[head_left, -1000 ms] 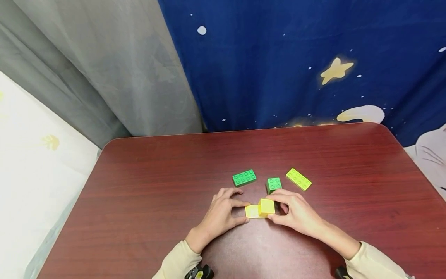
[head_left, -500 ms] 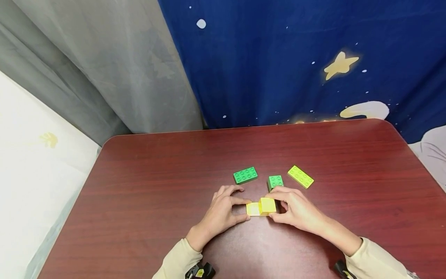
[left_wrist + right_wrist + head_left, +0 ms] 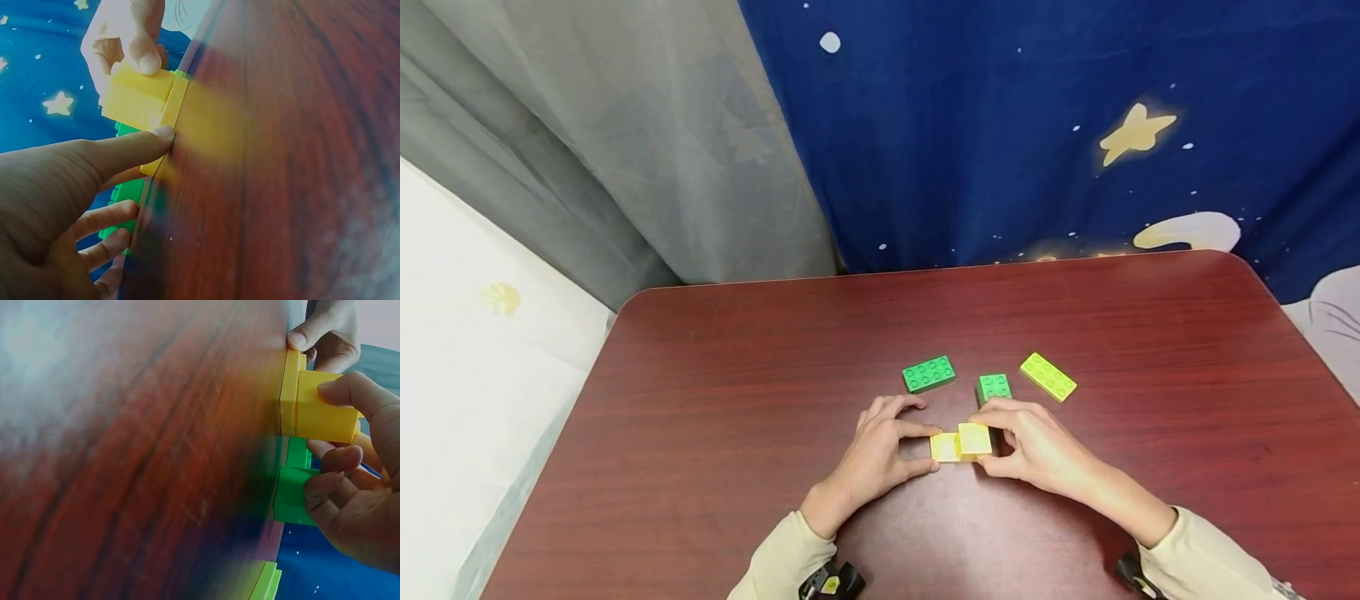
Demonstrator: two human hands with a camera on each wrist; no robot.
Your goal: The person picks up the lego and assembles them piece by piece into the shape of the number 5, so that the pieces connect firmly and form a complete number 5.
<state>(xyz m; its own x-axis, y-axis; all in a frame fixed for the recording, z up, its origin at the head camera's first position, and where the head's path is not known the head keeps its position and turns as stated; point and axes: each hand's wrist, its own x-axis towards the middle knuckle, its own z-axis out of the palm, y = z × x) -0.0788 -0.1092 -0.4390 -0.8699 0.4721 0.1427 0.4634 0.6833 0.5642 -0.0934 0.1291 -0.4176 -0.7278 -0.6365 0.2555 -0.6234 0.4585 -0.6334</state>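
On the table a flat yellow building brick [image 3: 943, 447] lies lengthwise. A taller square yellow brick [image 3: 974, 438] sits on its right end, upper face higher than the flat one. My left hand [image 3: 872, 454] pinches the flat brick's left end between thumb and index finger, the other fingers spread towards the back. From the right, my right hand [image 3: 1037, 446] grips the square brick between thumb and fingers. In the right wrist view, the square brick [image 3: 325, 412] meets the flat brick [image 3: 289, 394] without a visible gap. Whether they are fully pressed together I cannot tell.
Just behind my right fingers stands a square green brick [image 3: 992, 386], partly covered in the head view. A longer green brick [image 3: 928, 374] lies beyond my left fingers. A flat lime brick [image 3: 1048, 377] lies slanted at the back right. Curtains hang behind the table [image 3: 760, 358].
The square yellow brick has tilted slightly, its left side showing less and its front more. Both hands keep their grips in nearly the same place. The head view has shifted a little.
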